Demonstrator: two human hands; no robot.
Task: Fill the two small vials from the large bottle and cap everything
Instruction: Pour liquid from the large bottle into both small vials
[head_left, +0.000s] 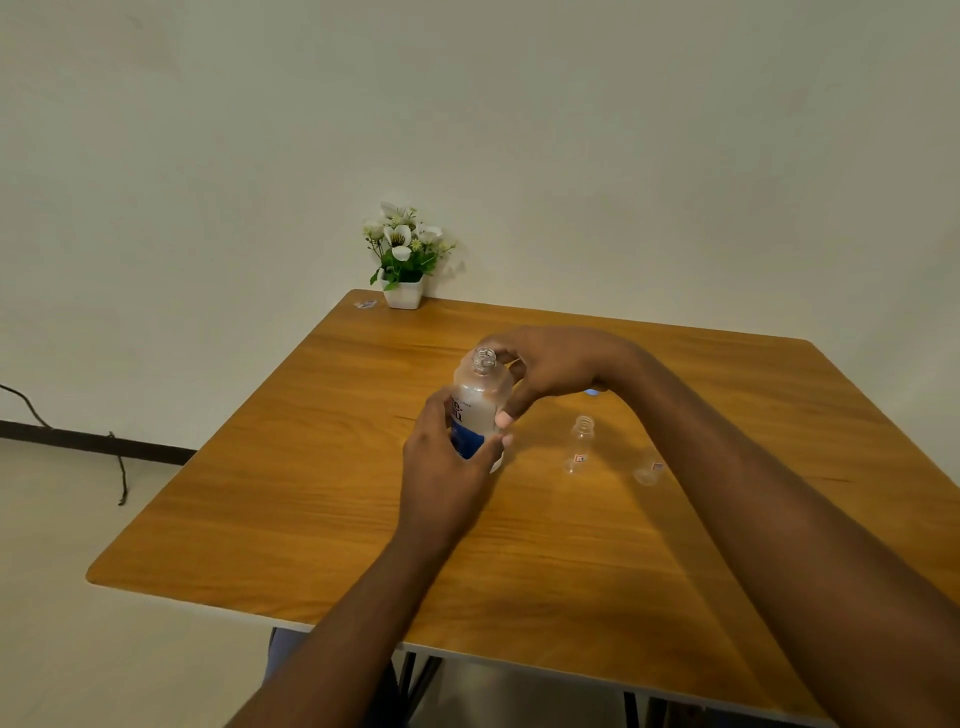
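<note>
Clear large bottle (479, 397), uncapped, gripped by left hand (447, 467) and right hand (556, 369).

Bare forearms, L hand (447, 457) & R hand (558, 366) bare, short nails

Dim, warm, even light; soft image, wide-angle bending at edges.
</note>
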